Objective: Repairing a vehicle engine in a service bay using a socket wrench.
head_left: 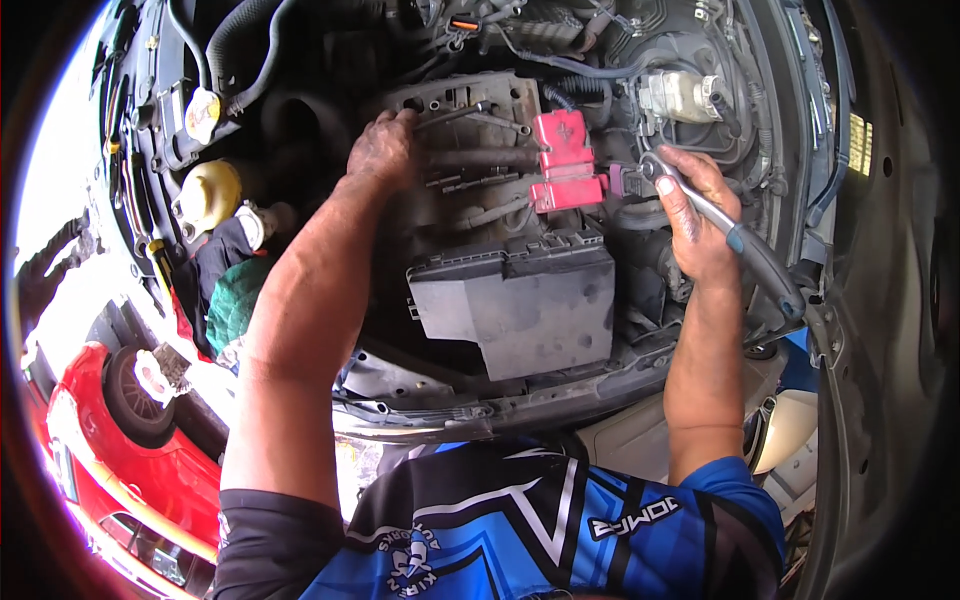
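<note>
I lean over an open car engine bay. My left hand (383,150) rests on the dusty top of the car battery (470,130), its fingers by several wrenches (478,115) lying there. My right hand (698,215) grips a ratchet wrench (720,222) with a dark handle; its metal head sits just right of the red terminal cover (565,165). A black plastic fuse box (520,305) lies in front of the battery, between my forearms.
A yellow reservoir cap (210,190) and a pale filler cap (203,112) stand at the left, with black hoses (245,45) above. A green rag (235,300) hangs on the left fender. A red car (130,450) is parked at the lower left.
</note>
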